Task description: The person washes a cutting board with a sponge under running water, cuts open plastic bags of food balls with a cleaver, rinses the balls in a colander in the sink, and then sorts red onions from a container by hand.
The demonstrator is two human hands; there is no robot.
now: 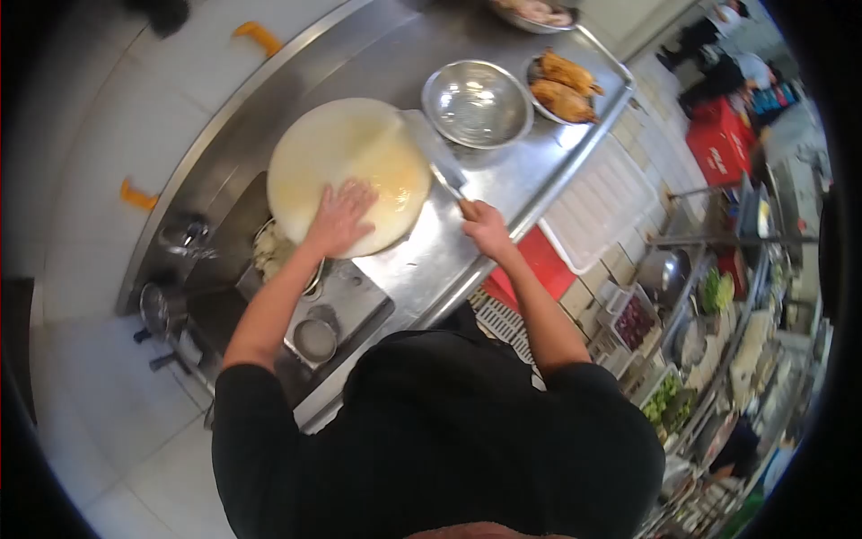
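Observation:
My left hand (344, 216) lies flat with its fingers apart on a thick round cutting board (310, 144). The board is off-white, with yellowish, wet-looking patches. My right hand (488, 230) is closed around the wooden handle of a cleaver (435, 151). Its wide blade reaches up and left along the board's right edge; whether it touches the board I cannot tell. Just beyond the blade stands a shiny steel bowl (478, 104) with nothing visible in it. Two browned roast birds (564, 85) lie in a dish to the right of that bowl.
Pale raw-looking pieces fill a bowl (536, 13) at the counter's far end. A sink (224, 229) and a small round metal container (314, 340) are at left. On the right are a white plastic tray (600, 207), a red crate (718, 139), food-laden shelves and other people farther off.

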